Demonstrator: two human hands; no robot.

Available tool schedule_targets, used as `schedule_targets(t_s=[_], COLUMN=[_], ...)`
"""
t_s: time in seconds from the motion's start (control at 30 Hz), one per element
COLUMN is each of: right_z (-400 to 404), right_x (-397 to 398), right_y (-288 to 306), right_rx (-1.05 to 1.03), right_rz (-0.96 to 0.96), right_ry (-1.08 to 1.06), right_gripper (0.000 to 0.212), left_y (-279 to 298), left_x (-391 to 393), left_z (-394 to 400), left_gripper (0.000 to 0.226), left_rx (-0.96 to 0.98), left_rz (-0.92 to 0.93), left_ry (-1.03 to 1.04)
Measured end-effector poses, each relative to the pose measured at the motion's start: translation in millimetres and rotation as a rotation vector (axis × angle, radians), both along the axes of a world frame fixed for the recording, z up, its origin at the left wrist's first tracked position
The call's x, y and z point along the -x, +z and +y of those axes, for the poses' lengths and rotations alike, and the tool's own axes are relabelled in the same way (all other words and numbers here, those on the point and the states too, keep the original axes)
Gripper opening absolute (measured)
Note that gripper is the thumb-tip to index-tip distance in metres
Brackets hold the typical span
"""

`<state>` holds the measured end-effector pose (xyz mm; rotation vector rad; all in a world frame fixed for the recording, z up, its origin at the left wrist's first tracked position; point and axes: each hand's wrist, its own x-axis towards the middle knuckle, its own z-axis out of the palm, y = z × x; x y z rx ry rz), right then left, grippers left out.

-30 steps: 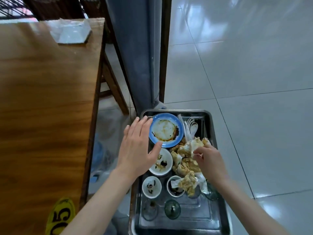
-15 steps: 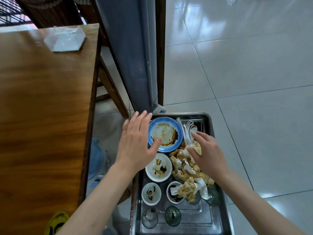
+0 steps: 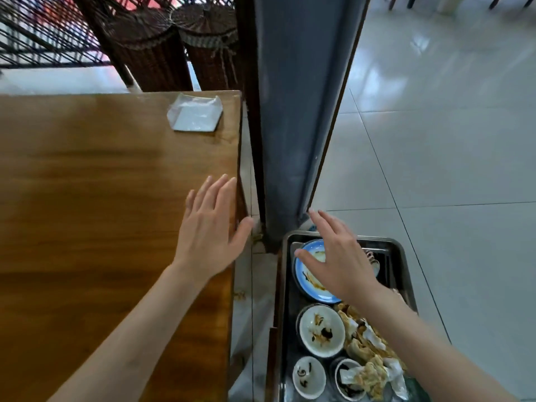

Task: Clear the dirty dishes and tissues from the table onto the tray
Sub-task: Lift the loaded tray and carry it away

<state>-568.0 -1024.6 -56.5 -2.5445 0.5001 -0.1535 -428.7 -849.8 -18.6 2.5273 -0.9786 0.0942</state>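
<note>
Over the wooden surface (image 3: 87, 198), now hovering with fingers straight and spread, holding nothing: left hand (image 3: 211, 227), having left the tray (image 3: 401, 250) where it was a second ago. Above the tray's far end, also lifted and flat, fingers loose, gripping nothing: right hand (image 3: 339, 262), having let go of the crumpled tissues (image 3: 374, 364) it was pressing down a moment earlier. Lying in the tray beneath it: blue plate (image 3: 307, 282), smeared with sauce, then a white bowl (image 3: 322, 330), two small cups (image 3: 308, 377) and the tissue heap along the right side. At the far corner of the surface, well apart from both hands: one clear plastic tissue packet (image 3: 195, 115), apparently the only thing left there. Judging by this, loading nearly done; both hands freeing up and turning toward the surface, likely reaching next for that packet. Possible snag: thin, slippery wrapper lying flat, needing a pinch at an edge.
</note>
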Motion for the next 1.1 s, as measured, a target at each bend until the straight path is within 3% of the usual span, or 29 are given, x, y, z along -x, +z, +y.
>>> schedule_targets(t_s=[0.47, 0.9, 0.97, 1.1], right_z=[83, 74, 74, 77], right_x=[-214, -336, -347, -355], right_y=[32, 31, 31, 30], right_rx=[0.150, 0.301, 0.316, 0.336], right_rz=[0.020, 0.096, 0.088, 0.011], right_ry=[0.006, -0.122, -0.158, -0.213], right_gripper=[0.077, 0.089, 0.076, 0.026], left_y=[7, -15, -17, -15], left_x=[-176, -264, -273, -283], left_z=[113, 124, 126, 131], left_gripper=[0.062, 0.063, 0.064, 0.064], left_rx=[-0.052, -0.045, -0.044, -0.041], left_rz=[0.017, 0.032, 0.029, 0.015], left_ry=[0.055, 0.025, 0.023, 0.030])
